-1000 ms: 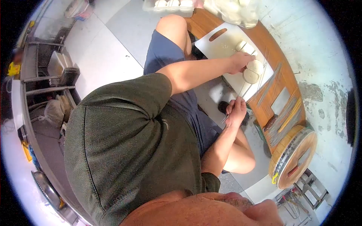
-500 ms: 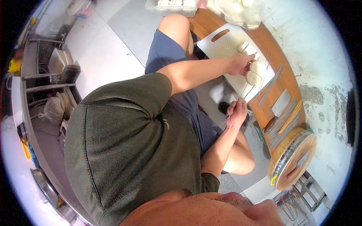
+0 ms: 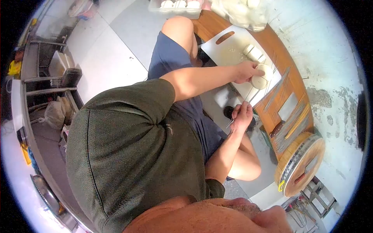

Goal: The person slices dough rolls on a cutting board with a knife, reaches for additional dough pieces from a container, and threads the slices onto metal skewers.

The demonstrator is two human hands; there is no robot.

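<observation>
My left hand (image 3: 245,72) is closed on a pale, round, thick slice (image 3: 264,72), its thumb against the edge. Just below, a second white round slice (image 3: 259,82) overlaps it in this view. My right hand (image 3: 243,115), fingers pinched together, grips a thin skewer (image 3: 250,94) that runs up toward the lower slice, its other end sticking out behind the hand. Whether the tip has entered the slice I cannot tell. Beneath the left hand lies a white cutting board (image 3: 217,48). White cylindrical pieces (image 3: 253,53) rest on it.
Loose skewers (image 3: 279,88) lie on the wooden table (image 3: 285,50), beside a brown-handled knife (image 3: 278,128) and yellow sticks (image 3: 298,121). A round wooden block (image 3: 311,163) carries another blade. At the top stand a clear container (image 3: 192,13) of white pieces and a plastic bag (image 3: 248,17).
My left thumb has shifted onto the edge of the upper slice. The right hand stays close below, still on the skewer. The whole view has drifted slightly.
</observation>
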